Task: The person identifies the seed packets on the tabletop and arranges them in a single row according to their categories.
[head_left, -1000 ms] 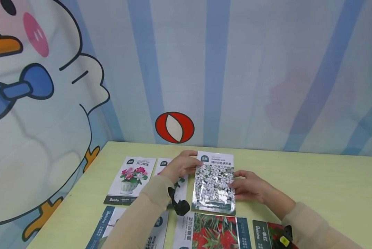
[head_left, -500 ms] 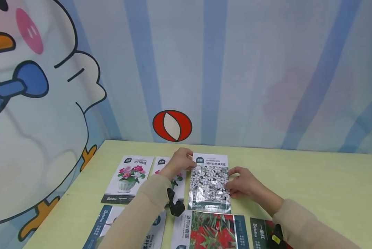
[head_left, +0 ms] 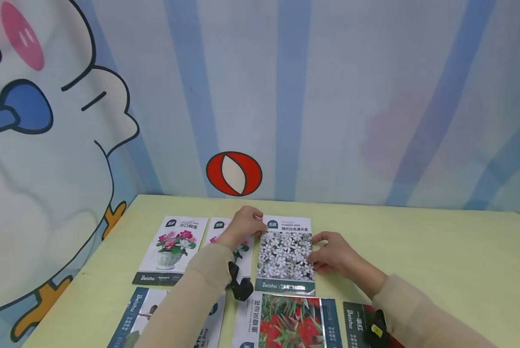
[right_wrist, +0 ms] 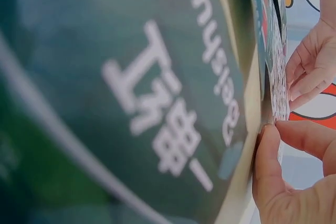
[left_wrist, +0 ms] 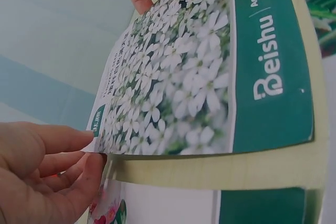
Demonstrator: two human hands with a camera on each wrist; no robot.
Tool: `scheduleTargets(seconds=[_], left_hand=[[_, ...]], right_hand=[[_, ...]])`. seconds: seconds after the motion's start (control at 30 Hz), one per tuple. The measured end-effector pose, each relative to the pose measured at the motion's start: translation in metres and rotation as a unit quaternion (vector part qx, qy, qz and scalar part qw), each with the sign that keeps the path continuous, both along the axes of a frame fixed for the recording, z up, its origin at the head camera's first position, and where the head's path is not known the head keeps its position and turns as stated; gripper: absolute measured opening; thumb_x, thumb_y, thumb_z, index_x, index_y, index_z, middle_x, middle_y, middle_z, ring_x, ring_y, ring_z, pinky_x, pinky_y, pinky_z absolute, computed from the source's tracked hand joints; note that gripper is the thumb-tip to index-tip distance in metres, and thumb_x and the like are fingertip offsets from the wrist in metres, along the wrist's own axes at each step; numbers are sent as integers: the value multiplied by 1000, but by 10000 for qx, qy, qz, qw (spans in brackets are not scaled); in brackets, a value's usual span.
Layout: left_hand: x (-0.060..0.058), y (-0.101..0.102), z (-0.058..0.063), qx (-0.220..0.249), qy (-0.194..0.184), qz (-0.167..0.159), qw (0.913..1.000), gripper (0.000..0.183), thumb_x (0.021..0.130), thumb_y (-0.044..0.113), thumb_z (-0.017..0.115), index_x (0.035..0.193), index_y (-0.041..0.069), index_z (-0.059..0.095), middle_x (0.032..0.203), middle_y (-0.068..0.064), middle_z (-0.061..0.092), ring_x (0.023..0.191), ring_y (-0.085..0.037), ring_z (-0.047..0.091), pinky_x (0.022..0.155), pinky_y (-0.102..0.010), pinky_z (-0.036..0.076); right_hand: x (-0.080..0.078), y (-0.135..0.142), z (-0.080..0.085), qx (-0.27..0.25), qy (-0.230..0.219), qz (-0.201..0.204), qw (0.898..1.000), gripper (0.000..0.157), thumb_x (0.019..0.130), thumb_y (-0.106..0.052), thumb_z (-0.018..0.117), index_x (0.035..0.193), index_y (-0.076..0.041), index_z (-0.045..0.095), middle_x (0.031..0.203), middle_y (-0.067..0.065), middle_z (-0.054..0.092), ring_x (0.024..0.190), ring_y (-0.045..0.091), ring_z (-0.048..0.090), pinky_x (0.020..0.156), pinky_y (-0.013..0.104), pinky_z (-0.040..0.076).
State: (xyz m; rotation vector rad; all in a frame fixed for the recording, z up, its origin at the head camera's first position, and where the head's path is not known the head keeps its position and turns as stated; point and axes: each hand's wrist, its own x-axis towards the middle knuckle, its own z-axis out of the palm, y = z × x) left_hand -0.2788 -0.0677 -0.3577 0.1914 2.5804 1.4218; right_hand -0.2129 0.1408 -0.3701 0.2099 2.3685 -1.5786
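Observation:
A seed packet with white flowers (head_left: 285, 256) lies low over the yellow table, its green band toward me. My left hand (head_left: 244, 226) pinches its upper left edge; the left wrist view shows thumb and forefinger at that corner of the packet (left_wrist: 173, 77). On the opposite edge, my right hand (head_left: 336, 253) pinches the packet between thumb and forefinger, as the right wrist view also shows. Left of it lies a pink-flower packet (head_left: 244, 266), partly covered by my left hand and wrist. Just below is a red-flower packet (head_left: 292, 321), turned sideways.
Another packet with a potted pink plant (head_left: 170, 251) lies at the left. Two more packets at the front left are partly hidden by my left sleeve (head_left: 190, 299). A dark green packet (head_left: 355, 321) sits under my right wrist. The printed wall (head_left: 338, 121) borders the table's back.
The white-flower packet has come down flatter, its glare fading and its lower edge settling just above the red-flower packet. Both hands keep their hold. The head view has shifted slightly right.

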Motion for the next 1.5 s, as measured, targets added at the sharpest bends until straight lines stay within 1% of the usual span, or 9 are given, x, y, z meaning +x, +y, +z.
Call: scheduleTargets(seconds=[0.1,0.4,0.53,0.77,0.9,1.03,1.13,1.33,1.5], left_hand=[[-1,-2,1,6,-9,-21,10000,43,85,4,62,126,-8,52,104,-18,62,72,-21,56,86,-38,49],[-2,-3,1,-62,-102,118,9999,39,87,6,60,124,-6,54,108,-17,61,78,-21,57,82,-36,50],[-2,-5,1,-85,-76,126,9999,37,87,5,60,123,-6,55,101,-16,63,75,-21,57,79,-34,50],[-2,-11,3,-127,-42,-1,9999,35,87,5,60,120,-6,57,87,-13,63,67,-18,54,65,-28,47],[-3,-16,7,-209,-137,55,9997,34,87,7,61,120,-3,58,89,-12,63,69,-18,56,68,-28,51],[-3,-25,12,-323,-231,251,9989,34,88,9,62,120,1,59,105,-12,61,77,-20,58,77,-29,53],[-2,-34,17,-486,-223,334,9980,34,88,11,63,121,3,59,110,-11,59,80,-21,58,79,-28,52],[-3,-56,23,-785,-153,260,9965,33,88,11,63,120,1,59,104,-12,60,80,-20,57,77,-29,53],[1,-81,31,-1040,-106,297,9941,33,88,10,62,118,0,59,101,-13,60,80,-22,58,76,-32,53]], right_hand=[[-2,-1,3,26,-38,-21,10000,45,79,4,67,119,6,47,67,10,59,49,15,54,47,26,50],[-2,0,3,-51,-49,24,10000,43,80,4,65,119,8,47,66,10,60,50,15,57,47,26,51],[-3,0,2,-16,-64,3,10000,43,80,3,66,118,8,48,67,11,60,50,15,56,48,27,51],[-4,0,0,-22,-121,-17,9999,45,79,3,66,119,8,48,67,10,61,50,14,57,47,26,51],[-4,1,-1,13,-176,-45,9998,44,80,1,67,119,5,48,67,10,61,50,15,56,47,26,51],[-4,1,1,48,-216,-41,9997,43,80,-1,68,119,3,49,68,10,61,50,15,56,47,25,50],[-4,3,2,51,-275,-38,9996,44,81,-3,68,120,2,49,68,10,60,49,16,56,48,26,51],[-6,4,5,9,-343,-46,9994,43,81,-3,69,119,1,49,66,10,60,48,16,56,47,26,51],[-2,-2,10,-294,-333,128,9989,40,83,-4,66,119,2,49,65,9,60,49,15,56,49,25,51]])
